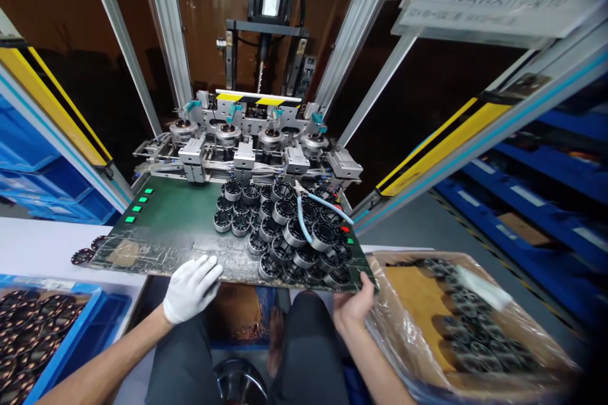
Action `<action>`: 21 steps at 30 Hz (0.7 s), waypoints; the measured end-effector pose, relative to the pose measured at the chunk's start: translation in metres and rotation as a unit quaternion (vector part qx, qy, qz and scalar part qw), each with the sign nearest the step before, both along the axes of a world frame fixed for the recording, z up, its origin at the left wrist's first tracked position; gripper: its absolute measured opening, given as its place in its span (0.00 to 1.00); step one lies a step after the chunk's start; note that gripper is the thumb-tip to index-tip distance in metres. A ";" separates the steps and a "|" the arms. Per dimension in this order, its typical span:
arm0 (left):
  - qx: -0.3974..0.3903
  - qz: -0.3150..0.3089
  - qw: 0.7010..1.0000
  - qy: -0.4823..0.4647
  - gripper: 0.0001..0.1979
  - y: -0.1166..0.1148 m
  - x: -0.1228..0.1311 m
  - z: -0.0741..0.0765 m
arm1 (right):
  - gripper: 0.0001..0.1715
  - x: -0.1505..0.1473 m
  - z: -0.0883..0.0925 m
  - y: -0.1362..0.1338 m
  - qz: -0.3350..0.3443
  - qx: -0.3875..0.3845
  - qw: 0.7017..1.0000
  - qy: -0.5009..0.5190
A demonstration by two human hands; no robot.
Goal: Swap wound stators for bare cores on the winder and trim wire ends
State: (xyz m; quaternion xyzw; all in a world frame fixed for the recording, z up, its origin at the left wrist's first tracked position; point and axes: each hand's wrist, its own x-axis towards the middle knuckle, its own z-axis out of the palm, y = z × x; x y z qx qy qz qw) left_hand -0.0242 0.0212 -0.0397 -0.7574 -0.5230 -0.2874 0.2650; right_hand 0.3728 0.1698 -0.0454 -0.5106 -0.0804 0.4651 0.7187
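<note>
My left hand (194,288), in a white glove, lies with fingers stretched out on the worn front edge of the green tabletop (185,218); nothing is in it. At the tabletop's right front corner is my bare right hand (354,305). Its thumb rests on top and its other fingers, partly hidden, curl below the edge. Between the hands, several black-and-silver stator cores (270,229) stand stacked on the right half of the tabletop. Pliers with light blue handles (304,218) lie across the stack, jaws toward the machine.
Behind the tabletop is a winding machine (244,154) with several stations. A blue bin (92,310) of copper-wound stators stands left, with two loose wound stators (83,256) near it. On the right, a plastic-lined carton (413,310) holds stator cores. Metal posts frame both sides.
</note>
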 end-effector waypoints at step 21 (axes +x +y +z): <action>-0.013 0.004 1.000 -0.010 0.15 -0.001 0.002 0.001 | 0.29 0.008 -0.011 0.004 0.004 0.025 0.999 0.026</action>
